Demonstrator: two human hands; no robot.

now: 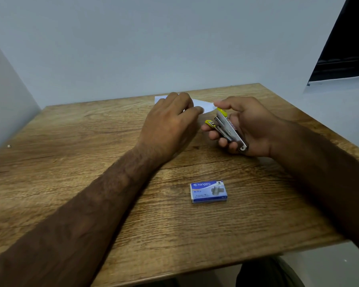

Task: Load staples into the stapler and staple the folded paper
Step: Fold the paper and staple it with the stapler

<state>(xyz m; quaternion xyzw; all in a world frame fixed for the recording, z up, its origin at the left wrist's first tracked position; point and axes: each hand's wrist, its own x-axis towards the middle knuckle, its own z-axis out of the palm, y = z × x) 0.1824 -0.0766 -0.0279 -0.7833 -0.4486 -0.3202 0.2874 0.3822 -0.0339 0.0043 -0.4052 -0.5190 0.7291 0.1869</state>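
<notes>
My right hand (pixel 250 126) grips a small metal stapler (pixel 228 129) with yellow ends, held above the wooden table (pixel 91 162); its jaws point left and stand apart. My left hand (pixel 170 123) reaches toward the white folded paper (pixel 203 106) at the far side of the table, its fingers curled over the paper's near edge; most of the paper is hidden behind both hands. Whether the left fingers pinch the paper cannot be made out. A blue box of staples (pixel 208 192) lies closed on the table nearer to me.
The table sits in a corner, with pale walls behind and to the left. A dark panel (pixel 346 48) hangs at the upper right. The table's near edge runs across the bottom, with my legs below it.
</notes>
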